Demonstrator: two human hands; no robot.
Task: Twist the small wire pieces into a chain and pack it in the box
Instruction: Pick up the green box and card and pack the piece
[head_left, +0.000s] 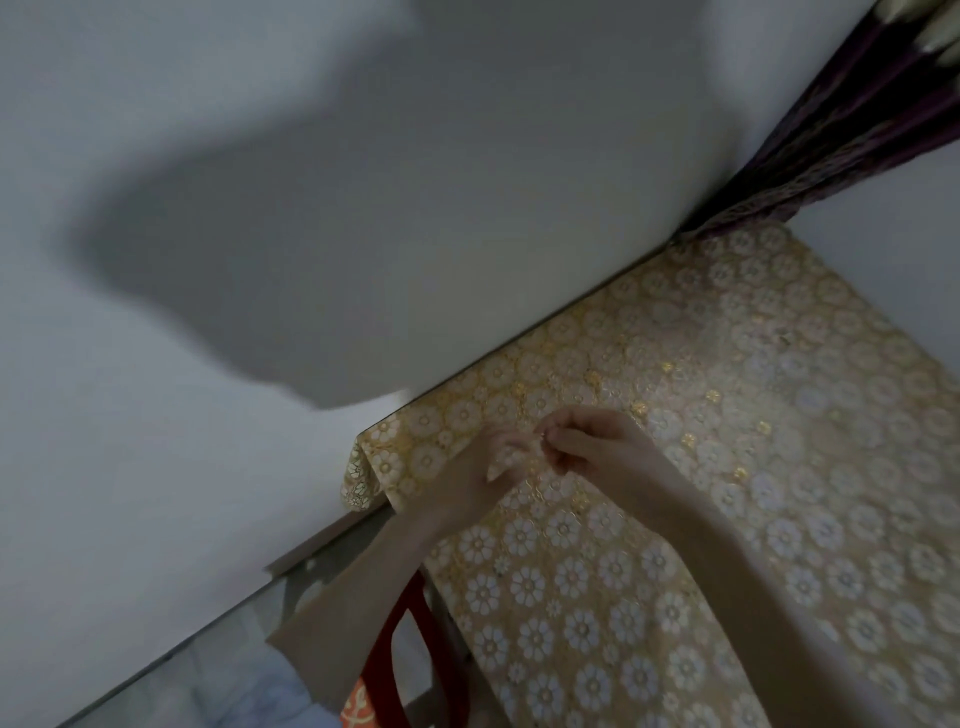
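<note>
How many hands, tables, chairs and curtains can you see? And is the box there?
Hands: 2, left hand and right hand, pinching a tiny wire piece between them
Tables: 1, table with a flowery cloth
Chairs: 1, red chair
Curtains: 1, dark curtain
Boxes: 0 in view
Total: 5, plus the wire piece

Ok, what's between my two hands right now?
In the head view, the left hand and right hand nearly meet fingertip to fingertip; only a tiny, blurry wire piece shows between them, above the flowered tablecloth.
</note>
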